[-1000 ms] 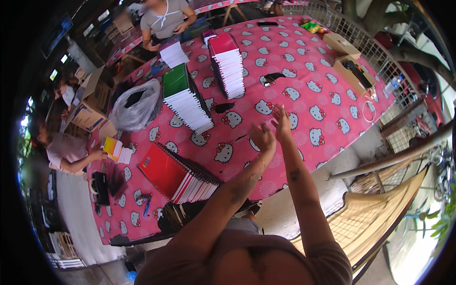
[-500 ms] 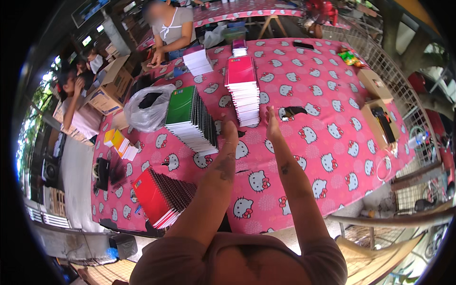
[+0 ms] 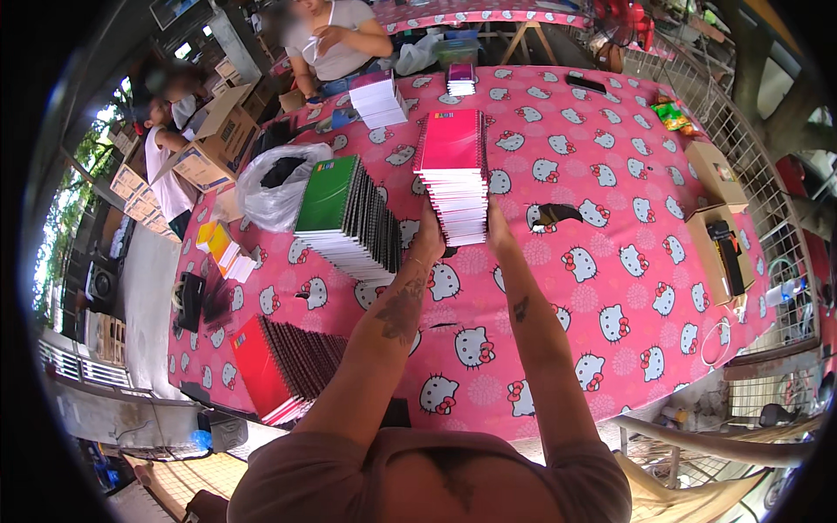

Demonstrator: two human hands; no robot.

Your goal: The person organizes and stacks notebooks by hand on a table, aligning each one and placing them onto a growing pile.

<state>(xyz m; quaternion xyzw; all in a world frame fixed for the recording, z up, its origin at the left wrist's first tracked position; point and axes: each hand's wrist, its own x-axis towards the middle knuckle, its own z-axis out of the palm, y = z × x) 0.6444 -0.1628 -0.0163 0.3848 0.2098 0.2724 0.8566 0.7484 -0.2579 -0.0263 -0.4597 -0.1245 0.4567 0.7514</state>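
Note:
A tall stack of spiral notebooks with a pinkish-red cover on top (image 3: 451, 144) stands in front of me on the table. My left hand (image 3: 428, 234) presses against its lower left side, and my right hand (image 3: 499, 227) presses against the lower right side. Between them they grip the stack; the fingertips are partly hidden behind it. Just left of my left hand is a leaning stack of green-covered spiral notebooks (image 3: 330, 199). A fanned stack of red notebooks (image 3: 261, 366) lies by my left forearm.
A pink patterned cloth (image 3: 575, 349) covers the table. Around it are a plastic bag (image 3: 277, 187), a purple-topped stack (image 3: 377, 98), small yellow-covered pads (image 3: 228, 253), a cardboard box (image 3: 720, 253) and a dark phone-like slab (image 3: 586, 84). Across the table a person (image 3: 336, 44) stands near open cartons (image 3: 214, 144).
My hands have come in from open beside the pinkish-red stack to grip both its sides. The person across the table has raised a hand toward the chest. My view has shifted a little.

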